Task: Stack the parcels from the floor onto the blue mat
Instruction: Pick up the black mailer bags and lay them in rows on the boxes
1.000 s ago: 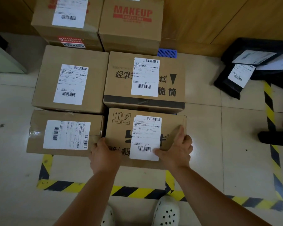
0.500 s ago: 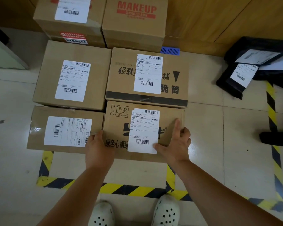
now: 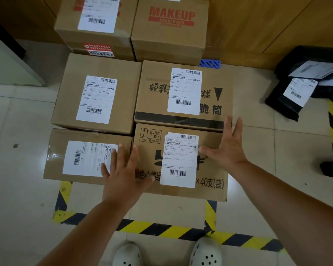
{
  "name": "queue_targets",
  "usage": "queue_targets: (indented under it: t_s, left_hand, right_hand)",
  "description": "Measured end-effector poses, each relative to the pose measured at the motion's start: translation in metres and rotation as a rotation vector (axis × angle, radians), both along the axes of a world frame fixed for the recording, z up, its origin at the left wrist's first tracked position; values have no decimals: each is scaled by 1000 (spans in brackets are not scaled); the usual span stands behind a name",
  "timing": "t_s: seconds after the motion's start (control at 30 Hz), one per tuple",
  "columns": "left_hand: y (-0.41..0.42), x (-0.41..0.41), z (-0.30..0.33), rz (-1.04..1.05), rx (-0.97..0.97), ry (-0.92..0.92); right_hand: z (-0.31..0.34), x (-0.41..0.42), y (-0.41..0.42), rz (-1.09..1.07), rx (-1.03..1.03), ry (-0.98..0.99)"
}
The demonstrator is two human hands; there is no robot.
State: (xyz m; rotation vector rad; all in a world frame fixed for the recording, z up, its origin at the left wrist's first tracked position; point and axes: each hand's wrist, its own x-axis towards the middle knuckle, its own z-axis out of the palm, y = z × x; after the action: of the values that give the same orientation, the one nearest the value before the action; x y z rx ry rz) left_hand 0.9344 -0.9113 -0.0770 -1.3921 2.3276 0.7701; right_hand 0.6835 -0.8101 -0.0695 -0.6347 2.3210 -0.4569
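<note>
Hands [image 3: 123, 175] [image 3: 227, 148] flank front parcel [image 3: 210, 169] (fingers spread).

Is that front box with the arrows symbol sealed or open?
Shut, as far as shows: the front box has a flat unbroken top, label across it. No tape visible.

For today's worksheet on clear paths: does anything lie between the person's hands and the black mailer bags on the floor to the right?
Nothing visible blocks them. Bare floor tile separates the right hand from the black mailer bags. The left hand is farther off, over the cardboard boxes.
</note>
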Motion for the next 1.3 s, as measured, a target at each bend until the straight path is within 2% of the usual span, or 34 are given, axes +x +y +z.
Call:
queue_targets:
  t_s: [0.1, 0.3, 0.5, 0.57, 0.63, 0.73, 0.93, 1.0, 1.13, 1.23, 1.3]
  left_hand:
    - [-32, 4, 0, 184, -89, 12]
    - [-122, 23, 0, 282, -208, -119]
    - [-182, 29, -5, 675, -111, 12]
    - [-191, 32, -12, 748, -36, 70]
    - [-193, 33, -15, 714, 4, 82]
    - [-190, 33, -17, 641, -38, 34]
    - [-187, 31, -13, 646, -46, 69]
    - [-176, 32, -5, 554, -114, 14]
    - [-117, 56, -11, -71, -242, -22]
    - [-76, 83, -29, -491, -282, -70]
    - [-61, 92, -41, -658, -290, -93]
  right_hand:
    - [-3, -5, -9, 33, 9, 12]
    - [-6, -10, -20, 6, -7, 83]
    - [-14, -12, -33, 73, 41, 152]
    - [-17, -9, -34, 66, 34, 154]
    - [-19, -8, -34, 73, 38, 160]
    - [-20, -7, -34, 92, 58, 174]
    - [-17, -4, -37, 86, 86, 183]
    - [-16, 2, -37, 138, 148, 275]
    - [-15, 30, -38, 438, 179, 481]
    - [-24, 46, -42, 602, 169, 508]
    - [-30, 49, -45, 623, 183, 490]
